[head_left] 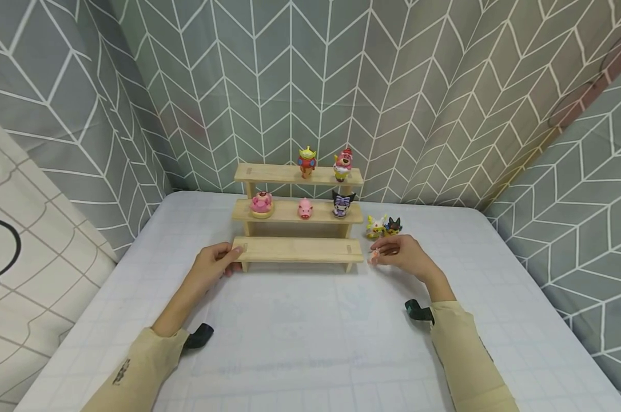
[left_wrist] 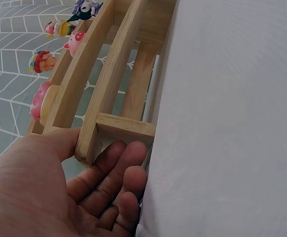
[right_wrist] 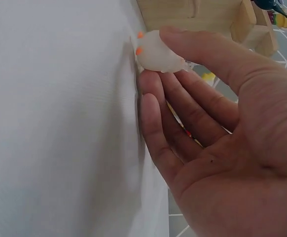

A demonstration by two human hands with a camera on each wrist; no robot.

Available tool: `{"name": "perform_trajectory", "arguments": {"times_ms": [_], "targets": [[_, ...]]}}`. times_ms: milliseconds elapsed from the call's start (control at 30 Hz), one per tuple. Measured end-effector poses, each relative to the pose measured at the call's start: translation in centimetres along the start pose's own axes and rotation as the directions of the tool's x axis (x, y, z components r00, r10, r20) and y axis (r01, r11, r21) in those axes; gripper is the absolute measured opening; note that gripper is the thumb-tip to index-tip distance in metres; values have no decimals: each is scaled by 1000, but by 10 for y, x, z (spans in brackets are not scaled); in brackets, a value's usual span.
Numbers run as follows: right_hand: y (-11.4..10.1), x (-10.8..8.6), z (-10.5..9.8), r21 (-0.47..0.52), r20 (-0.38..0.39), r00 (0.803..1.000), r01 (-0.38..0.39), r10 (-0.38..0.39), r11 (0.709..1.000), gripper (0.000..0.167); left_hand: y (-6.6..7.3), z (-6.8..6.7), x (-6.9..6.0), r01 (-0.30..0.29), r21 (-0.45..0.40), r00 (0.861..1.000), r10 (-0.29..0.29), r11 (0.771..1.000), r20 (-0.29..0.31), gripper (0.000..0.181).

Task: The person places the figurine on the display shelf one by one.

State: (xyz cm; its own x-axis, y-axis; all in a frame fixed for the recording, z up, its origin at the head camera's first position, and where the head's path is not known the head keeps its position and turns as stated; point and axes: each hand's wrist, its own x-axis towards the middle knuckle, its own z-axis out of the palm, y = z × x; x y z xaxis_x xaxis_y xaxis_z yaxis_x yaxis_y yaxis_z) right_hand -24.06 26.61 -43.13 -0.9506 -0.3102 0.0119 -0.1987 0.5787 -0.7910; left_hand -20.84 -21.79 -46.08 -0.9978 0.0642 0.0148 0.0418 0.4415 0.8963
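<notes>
A three-tier wooden shelf (head_left: 297, 250) stands on the table. My left hand (head_left: 215, 264) grips the left end of its lowest tier, thumb on top and fingers curled beneath, as the left wrist view shows. Just off the shelf's lower right end, my right hand (head_left: 405, 257) pinches a small pale figure (right_wrist: 158, 53) with orange spots between thumb and fingers, close to the table surface. On the middle tier sit a pink figure on a tan base (head_left: 262, 205), a pink pig (head_left: 305, 209) and a purple-black figure (head_left: 343, 204).
On the top tier stand a green-headed figure (head_left: 307, 162) and a pink bear figure (head_left: 343, 165). Behind my right hand, a yellow-white figure (head_left: 375, 227) and a dark-eared figure (head_left: 393, 226) stand on the table beside the shelf. A patterned curtain (head_left: 269, 86) hangs behind.
</notes>
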Motion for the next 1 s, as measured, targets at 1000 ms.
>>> {"name": "perform_trajectory", "arguments": {"times_ms": [1000], "targets": [[-53,-8,-11,44,-49,996,80,-78,996,38,-2,0,0,-20,-11,1000,20,1000,-12,41]]}}
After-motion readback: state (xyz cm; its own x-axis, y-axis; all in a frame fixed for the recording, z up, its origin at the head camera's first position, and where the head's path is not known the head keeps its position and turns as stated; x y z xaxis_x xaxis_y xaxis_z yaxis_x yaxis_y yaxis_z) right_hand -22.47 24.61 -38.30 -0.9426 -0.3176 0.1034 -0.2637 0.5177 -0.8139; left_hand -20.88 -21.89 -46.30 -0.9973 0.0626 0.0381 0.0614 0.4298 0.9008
